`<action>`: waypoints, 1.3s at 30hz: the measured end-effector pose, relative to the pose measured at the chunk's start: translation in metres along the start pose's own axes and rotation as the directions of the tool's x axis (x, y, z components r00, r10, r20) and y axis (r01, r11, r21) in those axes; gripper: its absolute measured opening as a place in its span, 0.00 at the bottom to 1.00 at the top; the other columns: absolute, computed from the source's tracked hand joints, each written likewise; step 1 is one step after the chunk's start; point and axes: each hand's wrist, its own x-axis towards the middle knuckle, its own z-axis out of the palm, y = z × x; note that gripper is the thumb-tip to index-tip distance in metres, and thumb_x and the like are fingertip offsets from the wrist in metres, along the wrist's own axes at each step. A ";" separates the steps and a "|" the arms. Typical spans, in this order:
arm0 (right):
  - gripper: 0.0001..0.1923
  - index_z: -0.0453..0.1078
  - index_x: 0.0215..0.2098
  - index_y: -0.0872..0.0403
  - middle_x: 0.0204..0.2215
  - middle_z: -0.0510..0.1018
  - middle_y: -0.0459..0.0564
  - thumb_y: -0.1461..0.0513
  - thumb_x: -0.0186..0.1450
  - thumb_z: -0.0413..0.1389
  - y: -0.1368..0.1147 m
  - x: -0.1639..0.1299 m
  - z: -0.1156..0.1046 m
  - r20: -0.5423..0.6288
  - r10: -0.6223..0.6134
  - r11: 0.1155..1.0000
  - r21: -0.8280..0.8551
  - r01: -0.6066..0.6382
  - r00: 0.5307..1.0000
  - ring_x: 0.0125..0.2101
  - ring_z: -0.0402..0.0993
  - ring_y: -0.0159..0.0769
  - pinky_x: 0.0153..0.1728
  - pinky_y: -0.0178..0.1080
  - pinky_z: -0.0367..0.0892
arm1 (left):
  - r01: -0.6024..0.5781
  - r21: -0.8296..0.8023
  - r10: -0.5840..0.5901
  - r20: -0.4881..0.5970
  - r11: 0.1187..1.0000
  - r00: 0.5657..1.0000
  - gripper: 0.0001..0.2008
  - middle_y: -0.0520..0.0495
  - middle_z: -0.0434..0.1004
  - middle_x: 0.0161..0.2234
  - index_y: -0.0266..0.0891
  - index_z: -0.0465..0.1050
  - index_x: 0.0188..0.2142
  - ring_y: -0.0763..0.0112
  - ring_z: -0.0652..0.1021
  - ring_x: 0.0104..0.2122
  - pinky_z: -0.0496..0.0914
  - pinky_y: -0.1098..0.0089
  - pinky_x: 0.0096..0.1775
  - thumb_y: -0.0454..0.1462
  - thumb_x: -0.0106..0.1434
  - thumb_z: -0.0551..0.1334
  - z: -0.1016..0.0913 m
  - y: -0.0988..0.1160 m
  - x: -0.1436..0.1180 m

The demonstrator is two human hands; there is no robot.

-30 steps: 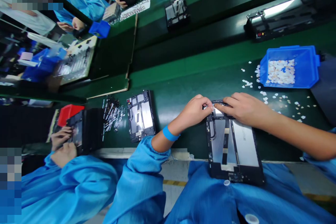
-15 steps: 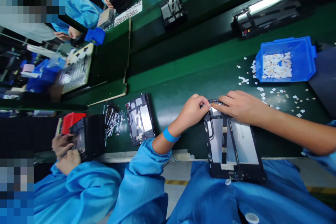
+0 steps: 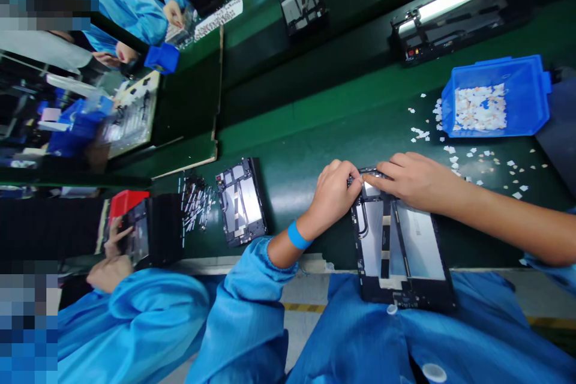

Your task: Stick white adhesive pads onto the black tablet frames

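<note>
Both hands meet at the far end of an opened tablet chassis, which lies partly on the near edge of the green conveyor belt and partly on the person's blue-smocked lap. Left hand is curled into a loose fist, its fingertips pinched at the chassis's far left corner; whatever small part it grips is hidden by the fingers. Right hand lies flatter across the far edge of the chassis, fingers stretched toward the left hand so the two nearly touch; I cannot tell whether it grips anything or only presses down. A blue wristband sits on the left wrist

Toward the right far side of the belt stands a blue bin holding small white scraps, with more white scraps scattered on the belt just beside it. Left of the hands, well apart, a second opened chassis rests on the belt, and next to it a heap of small metal strips. At the near left edge a co-worker's hands hold another dark device beside a red tray
</note>
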 end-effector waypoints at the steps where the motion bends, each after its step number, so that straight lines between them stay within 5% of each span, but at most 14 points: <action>1: 0.21 0.74 0.60 0.53 0.40 0.79 0.55 0.69 0.71 0.53 0.000 0.000 0.000 -0.004 -0.003 1.000 -0.001 0.003 1.000 0.36 0.63 0.41 0.35 0.43 0.51 | 0.024 -0.026 -0.025 -0.010 0.999 1.000 0.06 0.51 0.69 0.35 0.42 0.68 0.37 0.66 0.71 0.39 0.64 0.65 0.43 0.30 0.66 0.63 0.001 -0.001 0.001; 6: 0.22 0.74 0.61 0.54 0.38 0.78 0.55 0.69 0.71 0.52 0.000 -0.001 0.000 -0.007 -0.014 0.999 -0.032 0.013 1.000 0.36 0.62 0.43 0.35 0.44 0.51 | 0.222 -0.318 -0.194 0.117 0.922 0.974 0.12 0.57 0.62 0.30 0.42 0.63 0.37 0.73 0.64 0.30 0.58 0.69 0.33 0.31 0.59 0.66 0.001 -0.009 0.014; 11: 0.22 0.74 0.61 0.55 0.36 0.78 0.54 0.69 0.71 0.52 -0.001 -0.001 -0.002 -0.009 -0.004 1.000 -0.019 0.004 1.000 0.35 0.63 0.42 0.35 0.44 0.51 | 0.324 -0.489 -0.233 0.238 0.810 0.943 0.11 0.58 0.60 0.27 0.41 0.62 0.34 0.75 0.63 0.27 0.56 0.69 0.30 0.28 0.57 0.63 0.001 -0.011 0.025; 17: 0.16 0.78 0.54 0.57 0.38 0.81 0.55 0.67 0.73 0.51 0.001 -0.004 0.006 -0.046 -0.014 1.000 -0.028 0.013 0.999 0.34 0.66 0.41 0.34 0.44 0.56 | 0.251 -0.295 -0.185 0.235 0.922 0.954 0.09 0.57 0.63 0.27 0.41 0.65 0.34 0.72 0.64 0.28 0.56 0.68 0.31 0.30 0.58 0.65 -0.005 -0.005 0.030; 22: 0.16 0.79 0.53 0.54 0.44 0.85 0.55 0.66 0.75 0.50 0.000 -0.018 -0.008 -0.150 0.149 0.984 0.117 -0.132 0.977 0.40 0.76 0.42 0.41 0.45 0.66 | 0.090 -0.132 -0.089 0.013 0.987 0.996 0.10 0.50 0.71 0.38 0.41 0.68 0.41 0.66 0.71 0.40 0.66 0.65 0.43 0.31 0.61 0.66 -0.006 0.000 0.009; 24: 0.17 0.79 0.54 0.53 0.46 0.85 0.55 0.63 0.76 0.50 -0.008 -0.039 -0.022 -0.170 0.361 0.924 0.197 -0.327 0.917 0.44 0.79 0.45 0.46 0.47 0.70 | 0.057 -0.098 -0.069 -0.118 0.994 0.991 0.14 0.46 0.72 0.45 0.41 0.70 0.48 0.63 0.72 0.46 0.68 0.62 0.49 0.34 0.64 0.67 -0.005 -0.002 -0.016; 26: 0.17 0.79 0.55 0.53 0.48 0.85 0.55 0.59 0.76 0.50 -0.021 -0.068 -0.033 -0.123 0.587 0.796 0.268 -0.543 0.800 0.46 0.81 0.47 0.48 0.48 0.72 | 0.097 -0.129 -0.121 -0.194 0.987 0.974 0.19 0.43 0.70 0.48 0.39 0.69 0.56 0.61 0.73 0.47 0.70 0.60 0.51 0.37 0.67 0.65 -0.003 -0.007 -0.048; 28: 0.19 0.78 0.56 0.53 0.49 0.85 0.56 0.54 0.76 0.51 -0.039 -0.098 -0.037 0.038 0.702 0.662 0.333 -0.672 0.711 0.45 0.83 0.49 0.46 0.49 0.75 | 0.167 -0.191 -0.190 -0.111 0.967 0.975 0.25 0.42 0.70 0.49 0.39 0.66 0.64 0.61 0.73 0.45 0.72 0.59 0.50 0.40 0.70 0.63 0.004 -0.010 -0.081; 30: 0.24 0.76 0.60 0.52 0.50 0.84 0.57 0.50 0.76 0.50 -0.059 -0.117 -0.037 0.231 0.688 0.580 0.394 -0.713 0.688 0.45 0.83 0.51 0.45 0.50 0.78 | 0.185 -0.230 -0.181 0.039 0.955 0.983 0.30 0.40 0.70 0.51 0.41 0.61 0.70 0.58 0.74 0.48 0.73 0.56 0.53 0.42 0.71 0.62 0.016 -0.008 -0.108; 32: 0.27 0.71 0.66 0.52 0.47 0.83 0.57 0.48 0.75 0.50 -0.079 -0.118 -0.038 0.351 0.638 0.529 0.448 -0.721 0.685 0.45 0.83 0.51 0.44 0.50 0.79 | 0.168 -0.254 -0.149 0.091 0.952 0.985 0.35 0.38 0.69 0.56 0.43 0.55 0.74 0.53 0.72 0.57 0.70 0.51 0.61 0.44 0.72 0.62 0.030 -0.003 -0.125; 35: 0.27 0.67 0.68 0.52 0.45 0.81 0.57 0.51 0.75 0.51 -0.102 -0.089 -0.046 0.380 0.599 0.485 0.528 -0.697 0.705 0.43 0.82 0.47 0.42 0.48 0.79 | 0.172 -0.358 -0.194 -0.027 0.918 0.981 0.38 0.37 0.60 0.70 0.45 0.45 0.78 0.52 0.63 0.70 0.59 0.51 0.71 0.44 0.75 0.59 0.036 0.001 -0.137; 37: 0.27 0.68 0.69 0.52 0.46 0.80 0.58 0.54 0.74 0.51 -0.104 -0.054 -0.052 0.363 0.544 0.484 0.602 -0.636 0.757 0.42 0.81 0.45 0.42 0.47 0.79 | 0.189 -0.476 -0.283 -0.133 0.859 0.950 0.38 0.42 0.51 0.76 0.47 0.42 0.79 0.55 0.56 0.75 0.54 0.56 0.74 0.45 0.76 0.57 0.020 -0.008 -0.139; 39: 0.28 0.68 0.69 0.51 0.49 0.81 0.57 0.56 0.72 0.54 -0.083 -0.014 -0.054 0.364 0.440 0.481 0.677 -0.558 0.821 0.39 0.81 0.43 0.41 0.46 0.79 | 0.219 -0.576 -0.404 -0.215 0.788 0.889 0.39 0.46 0.52 0.77 0.47 0.47 0.78 0.57 0.55 0.76 0.54 0.61 0.74 0.46 0.74 0.60 -0.015 -0.029 -0.137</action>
